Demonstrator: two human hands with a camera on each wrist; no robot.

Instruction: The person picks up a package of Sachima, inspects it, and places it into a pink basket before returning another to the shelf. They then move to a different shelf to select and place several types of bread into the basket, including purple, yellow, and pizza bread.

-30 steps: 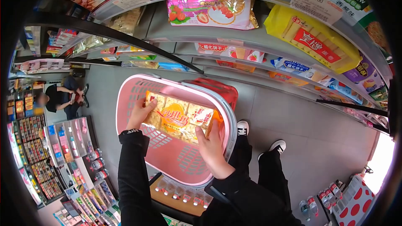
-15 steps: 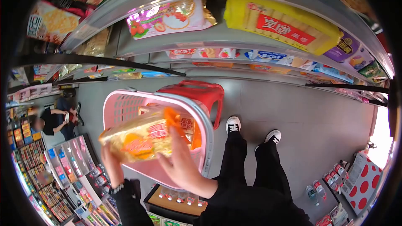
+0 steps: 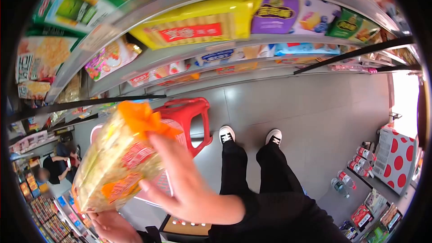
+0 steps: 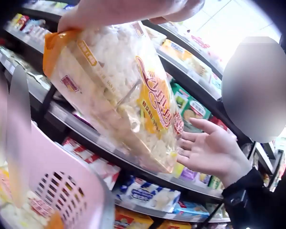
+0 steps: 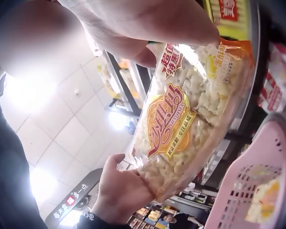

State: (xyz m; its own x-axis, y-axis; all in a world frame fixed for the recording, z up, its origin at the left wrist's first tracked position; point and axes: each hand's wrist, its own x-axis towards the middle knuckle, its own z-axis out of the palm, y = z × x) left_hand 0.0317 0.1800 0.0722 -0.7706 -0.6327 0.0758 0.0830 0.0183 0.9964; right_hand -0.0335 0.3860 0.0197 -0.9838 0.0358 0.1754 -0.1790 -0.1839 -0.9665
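Note:
A clear package with orange ends, filled with pale pieces [image 3: 105, 164] [image 4: 119, 90] [image 5: 181, 124], is tilted between both hands. My left hand [image 3: 114, 227] [image 4: 128, 12] [image 5: 119, 193] holds its lower end; in the right wrist view the thumb stands up beside the wrapper and the fingers are partly hidden behind it. At the upper end, my right hand [image 3: 186, 186] [image 4: 214, 150] [image 5: 152, 24] touches the wrapper with extended fingers, thumb spread apart. Under the package, the pink basket [image 3: 159, 183] [image 4: 69, 176] [image 5: 238, 179] is mostly covered in the head view; similar packages [image 5: 264, 202] lie inside.
Shelves of packaged snacks, including a yellow pack [image 3: 193, 24], curve across the top. A red stool [image 3: 198, 121] stands beside the basket. Bottles [image 3: 344, 182] and a red-dotted box [image 3: 396, 157] are at the right. Another person [image 3: 56, 168] is at the far left.
The package has risen out of the basket toward the head camera, moved left and tilted steeply, with both hands on it. The head view has shifted rightward along the shelves.

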